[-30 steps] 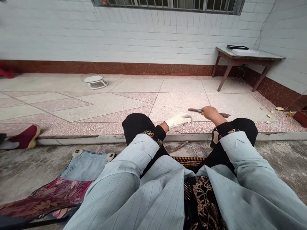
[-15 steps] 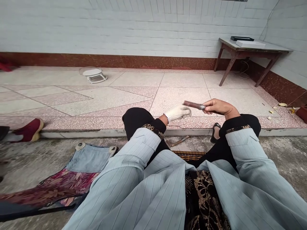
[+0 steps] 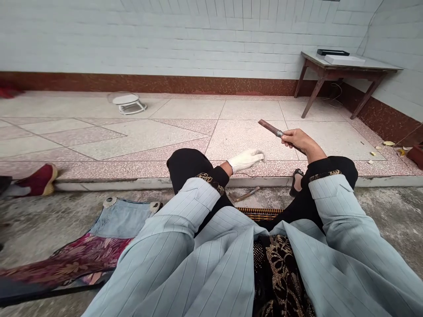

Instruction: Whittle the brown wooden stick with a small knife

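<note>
The bare right hand [image 3: 302, 141] grips a slim brown stick [image 3: 269, 127] with a silvery winding [image 3: 279, 133], right of centre; its tip has risen farther from the left hand [image 3: 247, 159], knit-gloved, loosely curled, contents unclear.

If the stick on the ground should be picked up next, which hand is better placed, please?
Probably the left hand: it is gloved, shows nothing in its grip and is nearer the stick on the ground, while the right hand holds the silver-banded stick.
</note>
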The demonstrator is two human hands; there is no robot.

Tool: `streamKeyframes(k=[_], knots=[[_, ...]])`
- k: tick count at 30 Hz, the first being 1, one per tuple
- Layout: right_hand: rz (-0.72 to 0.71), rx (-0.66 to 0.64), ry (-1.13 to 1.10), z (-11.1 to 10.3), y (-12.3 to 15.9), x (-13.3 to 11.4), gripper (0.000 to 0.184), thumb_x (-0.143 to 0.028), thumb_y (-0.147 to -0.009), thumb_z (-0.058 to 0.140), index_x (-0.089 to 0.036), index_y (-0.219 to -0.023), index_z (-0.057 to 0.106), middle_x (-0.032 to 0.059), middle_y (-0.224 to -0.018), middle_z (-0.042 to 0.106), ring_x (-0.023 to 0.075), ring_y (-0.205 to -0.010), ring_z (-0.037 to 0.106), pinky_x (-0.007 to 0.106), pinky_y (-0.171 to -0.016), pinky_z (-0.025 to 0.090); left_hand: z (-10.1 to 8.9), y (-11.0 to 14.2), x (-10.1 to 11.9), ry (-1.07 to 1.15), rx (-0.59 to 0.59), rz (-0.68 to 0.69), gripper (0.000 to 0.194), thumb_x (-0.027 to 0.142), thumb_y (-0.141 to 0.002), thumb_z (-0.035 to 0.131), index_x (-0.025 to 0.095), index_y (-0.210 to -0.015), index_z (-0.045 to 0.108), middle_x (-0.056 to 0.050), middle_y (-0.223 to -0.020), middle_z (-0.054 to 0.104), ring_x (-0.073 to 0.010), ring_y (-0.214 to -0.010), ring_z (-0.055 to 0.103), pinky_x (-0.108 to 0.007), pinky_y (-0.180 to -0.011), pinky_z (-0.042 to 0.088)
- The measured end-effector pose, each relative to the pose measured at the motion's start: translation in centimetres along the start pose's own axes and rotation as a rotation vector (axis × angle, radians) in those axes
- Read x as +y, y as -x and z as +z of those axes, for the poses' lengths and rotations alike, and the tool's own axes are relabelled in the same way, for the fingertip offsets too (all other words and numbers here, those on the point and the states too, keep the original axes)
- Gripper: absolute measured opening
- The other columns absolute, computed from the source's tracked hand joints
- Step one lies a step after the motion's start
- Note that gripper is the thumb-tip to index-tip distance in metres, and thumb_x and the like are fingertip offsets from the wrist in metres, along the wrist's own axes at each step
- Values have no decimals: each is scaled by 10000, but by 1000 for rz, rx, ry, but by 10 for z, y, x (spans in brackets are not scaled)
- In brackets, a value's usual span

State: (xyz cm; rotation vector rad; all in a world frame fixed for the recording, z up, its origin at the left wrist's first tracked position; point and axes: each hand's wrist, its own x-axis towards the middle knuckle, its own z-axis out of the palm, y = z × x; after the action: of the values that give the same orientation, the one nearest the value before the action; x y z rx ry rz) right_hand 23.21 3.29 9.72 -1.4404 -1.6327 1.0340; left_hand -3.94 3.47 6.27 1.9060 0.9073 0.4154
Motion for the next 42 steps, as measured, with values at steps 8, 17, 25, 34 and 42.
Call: streamKeyframes(k=[8, 17, 25, 34, 42], knots=[[33, 56, 702, 18, -2, -1, 189, -261, -854, 616, -150, -927, 751, 85, -761, 654, 182, -696, 558, 319, -610, 358, 3, 4, 4, -94, 24, -1, 306, 459, -835, 556, 265, -985, 739, -118, -885, 703, -332, -940, 640, -460, -756, 480], [93, -959, 453, 27, 12, -3, 157, -284, -818, 666, -145, -819, 737, 5, -644, 617, 104, -560, 489, 274, -584, 372, -3, -4, 10, -118, 21, 100, 171, 347, -777, 634, 207, -823, 721, -80, -831, 685, -276, -935, 620, -346, -753, 454], [-184, -636, -126, 10, 21, -9, 216, -345, -855, 679, -138, -901, 721, -15, -703, 581, 74, -590, 449, 234, -559, 351, 4, -5, 11, 21, -20, 116, 263, 401, -884, 569, 173, -947, 685, -66, -750, 628, -141, -656, 551, -283, -582, 401], [-101, -363, -323, 23, 16, -6, 191, -323, -834, 699, -139, -790, 673, 16, -718, 591, 81, -587, 472, 228, -534, 361, 10, -14, -5, 213, -41, 132, 310, 470, -946, 452, 208, -919, 615, 22, -578, 417, -84, -460, 359, -232, -440, 282], [9, -10, -308, 19, 4, 1, 116, -225, -837, 624, -145, -752, 622, 33, -715, 582, 88, -568, 474, 238, -504, 347, 16, -7, 5, 196, -83, 132, 225, 347, -912, 504, 158, -883, 623, 29, -580, 447, -78, -477, 347, -224, -469, 294]])
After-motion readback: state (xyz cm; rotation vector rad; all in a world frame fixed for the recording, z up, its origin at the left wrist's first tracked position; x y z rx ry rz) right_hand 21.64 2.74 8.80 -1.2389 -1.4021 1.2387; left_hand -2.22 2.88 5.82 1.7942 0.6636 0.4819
